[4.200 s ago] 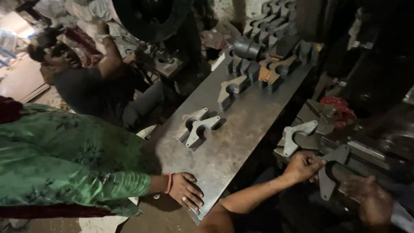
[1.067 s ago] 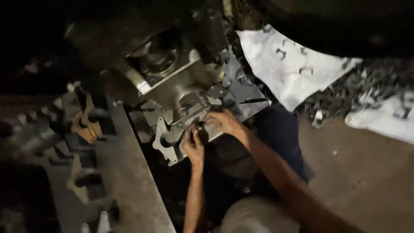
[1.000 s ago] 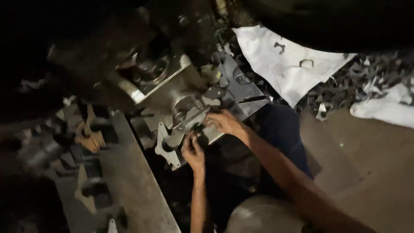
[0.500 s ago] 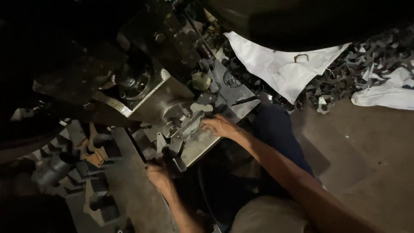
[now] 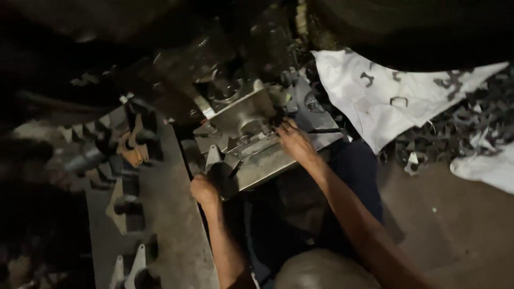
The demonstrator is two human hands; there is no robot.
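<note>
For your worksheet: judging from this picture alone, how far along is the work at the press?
Done: cut metal blanks lie along the steel plate, and scrap offcuts are heaped beside the white sack. In hand: the right hand reaches under the die, while the left hand grips a dark piece at the bed's edge. What remains cannot be judged.

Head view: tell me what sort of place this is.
Most likely a small metal stamping workshop. A heavy press stands over its steel bed, cut metal blanks line a steel bench, and scrap offcuts lie heaped beside it.
</note>
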